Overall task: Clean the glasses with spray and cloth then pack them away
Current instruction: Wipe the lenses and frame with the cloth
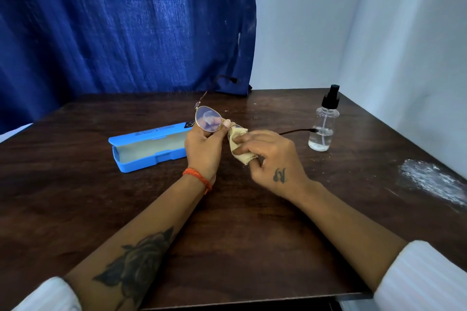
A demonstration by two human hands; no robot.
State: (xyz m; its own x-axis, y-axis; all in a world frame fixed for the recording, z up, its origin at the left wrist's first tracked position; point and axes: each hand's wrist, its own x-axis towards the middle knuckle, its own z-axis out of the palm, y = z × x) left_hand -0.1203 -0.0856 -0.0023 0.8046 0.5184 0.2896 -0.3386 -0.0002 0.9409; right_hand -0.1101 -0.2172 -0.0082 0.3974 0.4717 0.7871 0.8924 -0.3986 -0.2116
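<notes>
Glasses [208,121] above worktop [227,222], light and fragile, best held by rim, pinched so in left hand [203,145] while right hand [267,153] grips soft cloth [238,145] against other lens, open case [149,148] and spray [323,122] nearby.

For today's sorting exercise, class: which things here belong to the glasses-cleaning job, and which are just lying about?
Belonging to the job:
gold-rimmed round glasses, held by the left hand
beige cleaning cloth, held by the right hand
clear spray bottle with black pump
open blue plastic glasses case

Just lying about:
white powdery smear
dark blue curtain
</notes>
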